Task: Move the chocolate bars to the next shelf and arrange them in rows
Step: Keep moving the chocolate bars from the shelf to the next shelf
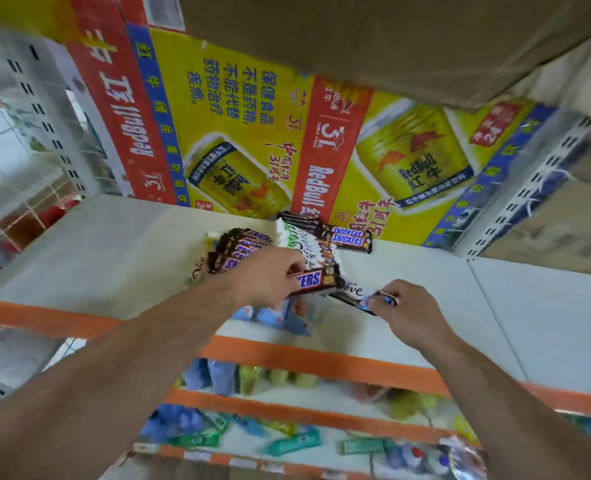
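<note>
Risk: left hand [268, 278], gripping a Snickers bar [313, 280], could knock the leaning stack [240, 249]; right hand [415, 306] only pinches a Dove bar [354, 293] by its end.

One end of the Snickers bar [313, 280] is covered by the left hand [266, 280]. The Dove bar [354, 292] is partly hidden by the right hand [415, 308]. Lower-shelf packets [297, 441] are blurred beyond reading.

Red Bull carton [235, 116] behind; packets [294, 441] below.
</note>
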